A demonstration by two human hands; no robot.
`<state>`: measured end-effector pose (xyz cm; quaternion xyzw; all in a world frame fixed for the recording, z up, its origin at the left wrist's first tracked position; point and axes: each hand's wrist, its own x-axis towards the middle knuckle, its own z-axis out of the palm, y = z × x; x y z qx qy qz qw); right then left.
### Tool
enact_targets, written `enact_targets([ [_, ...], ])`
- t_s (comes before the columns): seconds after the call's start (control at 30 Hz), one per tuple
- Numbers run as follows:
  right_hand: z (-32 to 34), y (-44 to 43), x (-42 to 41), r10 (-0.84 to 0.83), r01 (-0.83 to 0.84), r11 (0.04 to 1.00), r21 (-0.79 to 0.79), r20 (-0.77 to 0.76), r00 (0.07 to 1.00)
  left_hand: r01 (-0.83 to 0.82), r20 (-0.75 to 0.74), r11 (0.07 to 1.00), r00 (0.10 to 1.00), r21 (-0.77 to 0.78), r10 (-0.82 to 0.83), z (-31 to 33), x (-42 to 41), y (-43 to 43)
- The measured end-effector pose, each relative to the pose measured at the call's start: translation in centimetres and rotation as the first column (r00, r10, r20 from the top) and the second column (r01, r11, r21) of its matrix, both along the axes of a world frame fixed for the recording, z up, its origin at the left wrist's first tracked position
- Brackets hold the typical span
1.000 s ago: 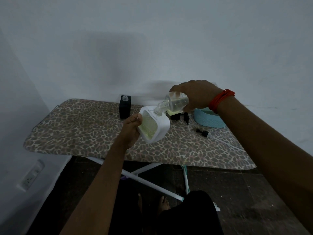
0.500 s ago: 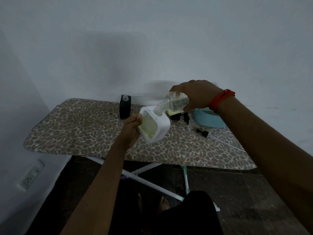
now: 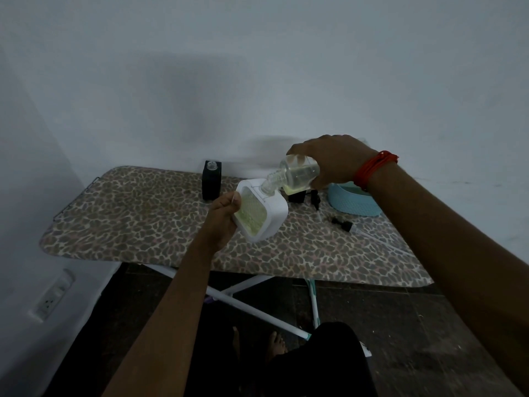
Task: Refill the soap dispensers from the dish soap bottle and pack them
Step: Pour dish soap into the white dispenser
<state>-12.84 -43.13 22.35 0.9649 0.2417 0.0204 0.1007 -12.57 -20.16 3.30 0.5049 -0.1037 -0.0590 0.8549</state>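
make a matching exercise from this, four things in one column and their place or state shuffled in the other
Things
1. clear bottle
2. white dispenser
3. black dispenser
4. blue basket

Place or state
A. stands upright on the ironing board, no pump on
B. tilted neck-down in the right hand
C. sits on the board, at the far right
D. held in the left hand, above the board

Pairs: 1-B, 2-D, 3-A, 4-C
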Motion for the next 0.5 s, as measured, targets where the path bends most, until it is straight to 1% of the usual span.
enact_targets([
  [0.3,-0.1,0.0,-0.3,-0.009,0.009,1.000,0.010,-0.003,1.000,0.028,0.019,0.999,0.999,-0.029,-0.027,0.6,-0.7,-0.1],
  [0.5,-0.1,-0.1,-0.4,-0.010,0.010,1.000,0.010,-0.007,1.000,0.036,0.026,0.999,0.999,-0.014,-0.036,1.1,-1.3,-0.3],
])
